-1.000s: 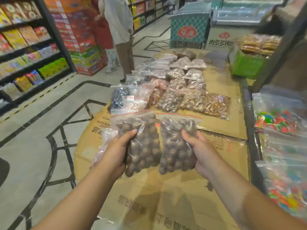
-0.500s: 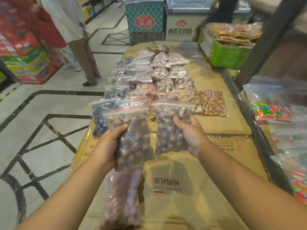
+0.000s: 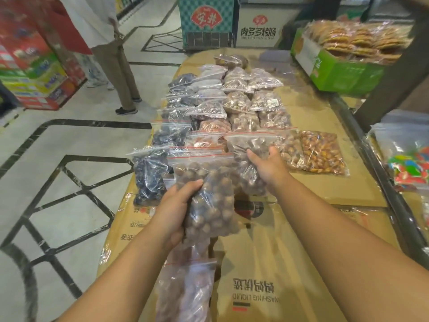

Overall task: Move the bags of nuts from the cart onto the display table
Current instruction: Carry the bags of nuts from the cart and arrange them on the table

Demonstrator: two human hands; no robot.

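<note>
Placing step.
- Left hand: grips clear zip-top bag of round brown nuts, held above the cardboard-covered display table.
- Right hand: clutches second clear nut bag, at 12 o'clock by the laid-out bag rows.
- Next, likely: lower both bags, then let go.

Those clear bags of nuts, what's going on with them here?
A person is stocking a cardboard-covered display table. The left hand grips one clear zip bag of round brown nuts; the right hand grips another such bag, at the near end of the rows of filled bags lying there.
</note>
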